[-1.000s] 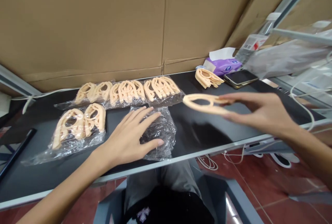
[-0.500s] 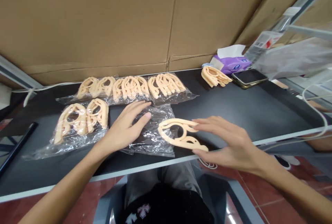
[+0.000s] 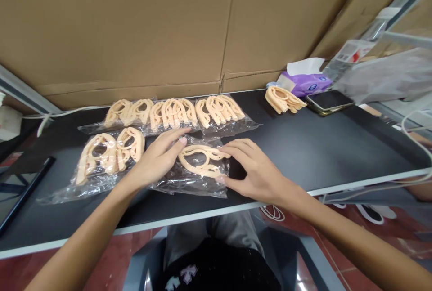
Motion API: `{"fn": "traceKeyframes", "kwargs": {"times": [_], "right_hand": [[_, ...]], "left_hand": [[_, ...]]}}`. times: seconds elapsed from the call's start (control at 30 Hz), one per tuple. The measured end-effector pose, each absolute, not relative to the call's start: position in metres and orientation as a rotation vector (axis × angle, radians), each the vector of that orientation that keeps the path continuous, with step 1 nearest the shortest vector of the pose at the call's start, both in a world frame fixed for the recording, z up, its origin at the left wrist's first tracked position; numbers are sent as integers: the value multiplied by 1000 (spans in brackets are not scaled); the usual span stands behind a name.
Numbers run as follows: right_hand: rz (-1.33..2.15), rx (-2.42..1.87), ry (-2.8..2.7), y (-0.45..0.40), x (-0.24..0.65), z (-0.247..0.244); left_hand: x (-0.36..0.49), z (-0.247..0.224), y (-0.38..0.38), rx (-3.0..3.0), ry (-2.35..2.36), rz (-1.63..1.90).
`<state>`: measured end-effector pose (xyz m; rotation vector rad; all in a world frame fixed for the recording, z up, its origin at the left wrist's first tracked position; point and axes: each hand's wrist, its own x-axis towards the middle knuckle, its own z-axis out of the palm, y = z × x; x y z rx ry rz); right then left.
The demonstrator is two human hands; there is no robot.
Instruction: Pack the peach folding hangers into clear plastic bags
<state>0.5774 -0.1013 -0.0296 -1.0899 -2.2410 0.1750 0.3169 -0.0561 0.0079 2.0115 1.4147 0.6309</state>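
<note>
My right hand (image 3: 253, 169) grips the open end of a cream folding hanger (image 3: 199, 170) between thumb and fingers. The hanger's rounded end points left, over or in a clear plastic bag (image 3: 202, 187); which one I cannot tell. My left hand (image 3: 158, 158) rests at the bag's left side, thumb and fingers around its edge; whether it pinches the film is unclear. Left of it lies a bag holding cream hangers (image 3: 101, 156). Behind my hands is a row of bagged hangers (image 3: 173, 113). Loose hangers (image 3: 283, 100) lie at the back right.
A purple tissue pack (image 3: 305, 82), a phone (image 3: 329, 100) and a plastic bottle (image 3: 357, 50) stand or lie at the back right. Cardboard (image 3: 135, 25) rises behind the black table (image 3: 286, 147). White cables hang at the right edge, and a dark bar is at the far left.
My right hand has moved left with the hanger, which now overlaps the clear bag. My left hand has shifted slightly left. The view has shifted a little.
</note>
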Motion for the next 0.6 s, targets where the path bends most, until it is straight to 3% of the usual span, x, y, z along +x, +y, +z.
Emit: {"fn": "traceKeyframes", "kwargs": {"times": [0.23,0.6], "right_hand": [[142,-1080,-2227,-107,575,-38],[490,-1123,-2210,-103,562,-34]], "left_hand": [[311,5,-51,2044,1454,534],[307,2,-51,2110,1430,514]]}}
